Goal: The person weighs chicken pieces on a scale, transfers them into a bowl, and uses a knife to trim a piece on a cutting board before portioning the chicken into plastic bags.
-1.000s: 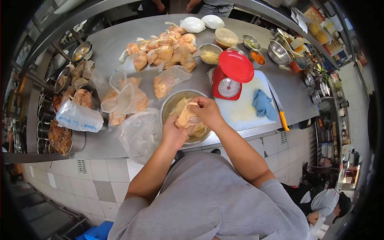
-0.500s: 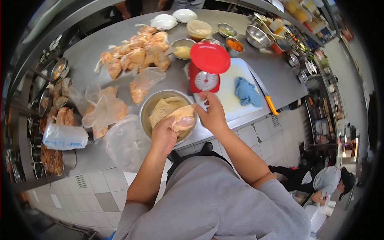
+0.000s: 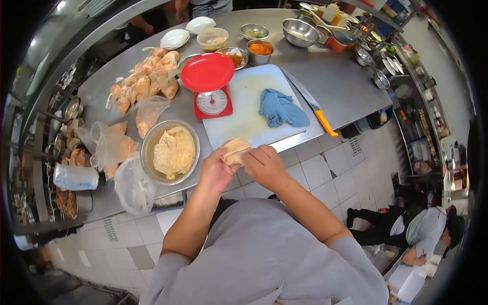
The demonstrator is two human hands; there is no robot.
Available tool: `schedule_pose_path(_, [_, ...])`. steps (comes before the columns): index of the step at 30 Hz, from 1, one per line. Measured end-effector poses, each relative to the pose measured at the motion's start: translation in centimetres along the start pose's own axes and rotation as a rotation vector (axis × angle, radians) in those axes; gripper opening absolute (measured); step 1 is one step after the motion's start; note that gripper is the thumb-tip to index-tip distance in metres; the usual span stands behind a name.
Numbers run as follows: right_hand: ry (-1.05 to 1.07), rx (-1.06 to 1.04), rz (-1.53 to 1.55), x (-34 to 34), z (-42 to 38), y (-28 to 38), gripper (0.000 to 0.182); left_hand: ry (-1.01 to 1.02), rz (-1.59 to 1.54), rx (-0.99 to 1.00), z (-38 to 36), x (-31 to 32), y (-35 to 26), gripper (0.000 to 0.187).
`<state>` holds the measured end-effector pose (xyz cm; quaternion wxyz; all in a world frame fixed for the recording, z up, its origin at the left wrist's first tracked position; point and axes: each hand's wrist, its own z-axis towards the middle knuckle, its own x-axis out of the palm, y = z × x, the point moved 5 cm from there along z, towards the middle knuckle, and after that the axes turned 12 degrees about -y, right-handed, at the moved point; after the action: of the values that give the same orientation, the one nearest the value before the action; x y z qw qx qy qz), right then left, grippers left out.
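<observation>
My left hand (image 3: pixel 216 169) grips a pale orange, soft piece that looks like raw chicken (image 3: pixel 235 151). Pinched fingers of my right hand (image 3: pixel 263 161) close on its right side; their tips are partly hidden. Both hands are in front of the near edge of a white cutting board (image 3: pixel 239 127). Left of them stands a metal bowl (image 3: pixel 145 158) holding a creamy, pale orange mass (image 3: pixel 175 152). A red scale with a round red pan (image 3: pixel 207 72) stands behind, at the board's left side.
A blue cloth (image 3: pixel 280 108) lies on the board, and a knife with a yellow handle (image 3: pixel 325 123) along its right edge. Several knotted bags of chicken (image 3: pixel 147 76) are piled at the back left. Loose clear plastic (image 3: pixel 134 185) hangs over the front edge. A co-worker (image 3: pixel 424 231) is at right.
My hands have moved with the piece from over the bowl to the right, in front of the board. My right fingers, earlier spread beside it, now pinch it. The view has turned right.
</observation>
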<state>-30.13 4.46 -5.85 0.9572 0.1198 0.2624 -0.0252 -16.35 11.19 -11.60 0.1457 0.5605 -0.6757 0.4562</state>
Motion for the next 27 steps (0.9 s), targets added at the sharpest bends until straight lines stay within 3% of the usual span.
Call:
schedule_pose_path(3, [0.141, 0.157, 0.075, -1.7, -3.7, -3.0, 0.021, -0.089, -0.099, 0.024, 0.1, 0.5, 2.7, 0.043])
schedule_pose_path(5, [0.296, 0.396, 0.171, -0.8, -6.3, -5.3, 0.025, -0.182, -0.083, 0.120, -0.8, 0.9, 2.5, 0.050])
schedule_pose_path(7, [0.366, 0.444, 0.244, 0.0, -6.9, -4.8, 0.027, -0.203, -0.157, 0.175, -1.8, 0.2, 1.5, 0.047])
schedule_pose_path(9, [0.444, 0.487, 0.291, 0.2, -6.2, -3.7, 0.028, -0.328, 0.078, 0.518, -4.6, 0.8, -1.1, 0.048])
schedule_pose_path(11, [0.637, 0.570, 0.458, 2.1, -4.8, -1.0, 0.030, -0.332, 0.060, 0.556, -5.9, -1.4, -2.8, 0.052])
schedule_pose_path(15, [0.666, 0.446, 0.542, 6.5, -1.6, 4.0, 0.029, -0.286, 0.097, 0.611, -9.1, -4.2, -6.4, 0.060])
schedule_pose_path(18, [0.235, 0.474, 0.642, 8.5, 1.5, 6.1, 0.025, -0.241, 0.010, 0.630, -10.6, -6.4, -9.2, 0.062])
schedule_pose_path(19, [0.253, 0.461, 0.646, 9.1, 2.9, 7.2, 0.025, -0.215, -0.037, 0.633, -11.0, -7.3, -9.9, 0.062])
schedule_pose_path(21, [0.456, 0.995, 0.672, 12.0, 4.0, 7.8, 0.030, -0.236, -0.042, 0.682, -11.6, -8.4, -10.8, 0.060])
schedule_pose_path(22, [0.463, 1.222, 0.831, 14.4, 3.6, 8.2, 0.034, -0.243, -0.025, 0.727, -11.6, -8.7, -11.4, 0.058])
schedule_pose_path(27, [0.469, 1.445, 0.991, 20.3, 3.8, 11.9, 0.030, -0.336, 0.087, 0.810, -10.0, -12.3, -12.5, 0.054])
